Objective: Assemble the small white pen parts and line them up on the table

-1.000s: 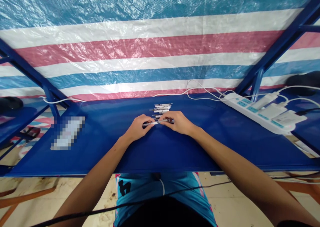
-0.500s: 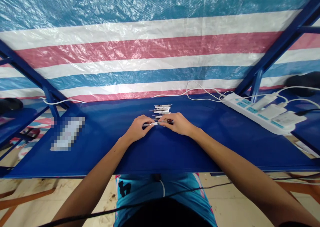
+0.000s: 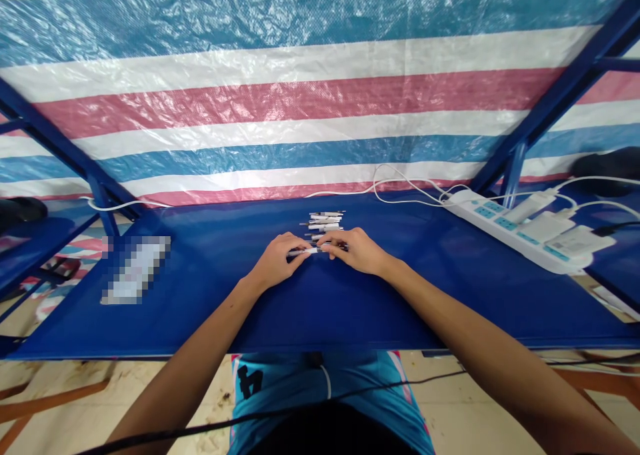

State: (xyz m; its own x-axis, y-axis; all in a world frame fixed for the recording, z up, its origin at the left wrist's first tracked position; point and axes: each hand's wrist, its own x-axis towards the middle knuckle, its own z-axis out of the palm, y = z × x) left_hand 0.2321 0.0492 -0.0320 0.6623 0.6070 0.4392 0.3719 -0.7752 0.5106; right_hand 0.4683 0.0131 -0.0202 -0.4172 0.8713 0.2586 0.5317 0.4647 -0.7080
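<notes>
Between my two hands lies a pen with a white middle and darker ends, held level just above or on the blue table. My left hand pinches its left end between thumb and fingers. At the other end, my right hand grips it the same way, with a dark tip poking out past the fingers. Just beyond my hands, several white and dark pens lie side by side in a loose stack. Part of the nearest ones is hidden by my fingers.
A white power strip with plugged-in chargers stands at the right. A white cable runs along the back edge by the striped sheet. At the left lies a blurred-out flat object. Blue metal frame bars rise at both sides.
Both hands still hold the pen in nearly the same place. The fingers have shifted slightly along it; the white middle section looks a little more exposed.
</notes>
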